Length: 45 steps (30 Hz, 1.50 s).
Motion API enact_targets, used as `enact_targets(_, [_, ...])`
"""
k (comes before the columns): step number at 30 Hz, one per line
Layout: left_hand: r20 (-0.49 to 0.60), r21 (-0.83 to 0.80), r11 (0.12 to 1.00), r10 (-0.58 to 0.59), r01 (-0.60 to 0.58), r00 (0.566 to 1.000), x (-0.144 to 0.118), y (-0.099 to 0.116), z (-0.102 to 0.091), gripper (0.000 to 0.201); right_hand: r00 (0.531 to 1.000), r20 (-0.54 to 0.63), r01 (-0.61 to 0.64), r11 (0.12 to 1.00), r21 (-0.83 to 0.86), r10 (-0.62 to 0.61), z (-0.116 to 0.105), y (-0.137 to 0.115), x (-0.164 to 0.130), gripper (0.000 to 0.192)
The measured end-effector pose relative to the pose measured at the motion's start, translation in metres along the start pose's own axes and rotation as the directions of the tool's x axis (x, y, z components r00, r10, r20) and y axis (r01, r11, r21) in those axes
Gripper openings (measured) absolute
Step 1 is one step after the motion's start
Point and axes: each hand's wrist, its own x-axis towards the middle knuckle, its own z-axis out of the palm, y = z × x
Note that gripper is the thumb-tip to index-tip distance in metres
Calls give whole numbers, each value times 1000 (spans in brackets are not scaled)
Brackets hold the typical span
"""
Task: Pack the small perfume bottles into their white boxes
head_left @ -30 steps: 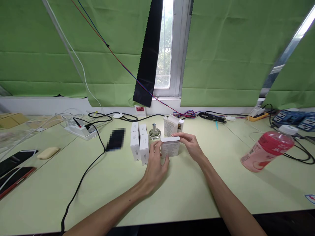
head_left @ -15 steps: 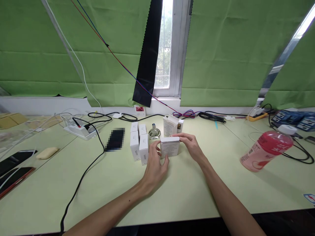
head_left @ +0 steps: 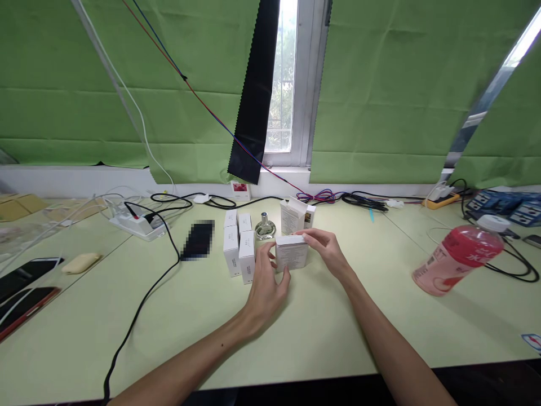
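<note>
Centrally, on the pale green surface [head_left: 321, 321]: one small white box [head_left: 291, 252], upright, lid flap shut, printed face toward the camera; contents hidden. Left hand [head_left: 267, 285] curled against the box's left edge, thumb and fingers pinching that side. Right hand [head_left: 326, 252] cupped on the right upper corner, fingertips [head_left: 305, 235] on the closed top flap. Both hands clasped on the same box, neither spread flat.

Just left of it: four white cartons [head_left: 238, 242], all closed, standing upright in two rows of two, touching one another. Behind the held box: one open carton [head_left: 292, 215] with its flap raised, inside not visible, and one smaller box [head_left: 310, 215] just beside it. Between the four cartons and the open carton: one glass perfume bottle [head_left: 265, 228] with a silver cap, standing bare, outside any box.

Farther right, well apart: one pink bottle [head_left: 459, 254] with a white cap, tilted over, liquid level impossible to tell. At left: one white power strip [head_left: 137, 224] with a black cable [head_left: 143, 299] running toward the near edge, one yellowish bar [head_left: 81, 263], two phones [head_left: 25, 290] at the far left edge.
</note>
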Motion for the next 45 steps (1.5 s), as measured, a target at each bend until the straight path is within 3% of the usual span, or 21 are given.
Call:
enact_targets(12, [-3, -20, 1000, -19, 19, 1000, -1, -1, 1, 66, 999, -33, 19, 999, -27, -20, 0, 9, 2, 29])
enact_targets(21, [31, -7, 999, 39, -39, 999, 1, -2, 0, 77, 998, -16, 58, 998, -20, -59, -1, 11, 4, 28])
enact_targets(45, [130, 11, 1000, 9, -11, 991, 1, 2, -1, 91, 1000, -7, 17, 999, -45, -17, -2, 11, 4, 30])
